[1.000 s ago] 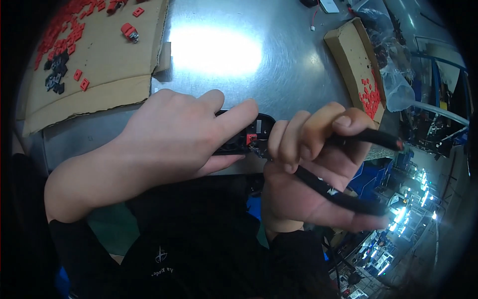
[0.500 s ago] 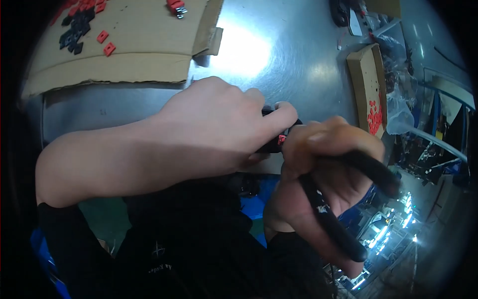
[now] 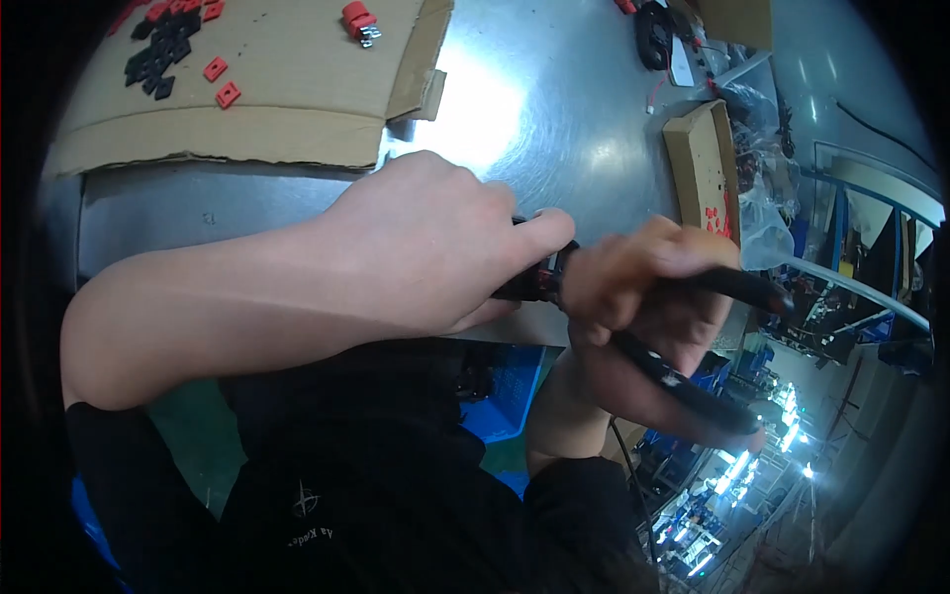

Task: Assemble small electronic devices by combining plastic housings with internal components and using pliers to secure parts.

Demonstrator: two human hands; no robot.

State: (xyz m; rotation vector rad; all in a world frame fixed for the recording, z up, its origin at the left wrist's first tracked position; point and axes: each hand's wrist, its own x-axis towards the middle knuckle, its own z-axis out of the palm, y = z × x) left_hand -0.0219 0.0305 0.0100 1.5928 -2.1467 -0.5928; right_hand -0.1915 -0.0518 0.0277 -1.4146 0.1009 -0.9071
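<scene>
Nearest the wearer's black top (image 3: pixel 366 475), a blue bin (image 3: pixel 517 391) sits below table height. Above it, L hand (image 3: pixel 430 243) is curled round a black part (image 3: pixel 522 285), pinching it btwn thumb & index finger just over the table's near edge. R hand (image 3: pixel 653 302), a bit blurred, is wrapped round a two-handled black tool (image 3: pixel 688 391), handles spread; its working end's hidden, so I can't tell if it touches the part.

Looks mid-job to me: part's in hand, not set down; what's done on it I can't make out. On the metal table (image 3: pixel 584 168), a cardboard tray (image 3: pixel 287 79) has loose red pcs (image 3: pixel 228 95) & black pcs (image 3: pixel 163 54), prob. unused, plus one red-and-metal pc (image 3: pixel 358 20). Far R: cardboard box (image 3: pixel 693 148) w/ red bits (image 3: pixel 719 220), then workshop lights (image 3: pixel 732 475).
</scene>
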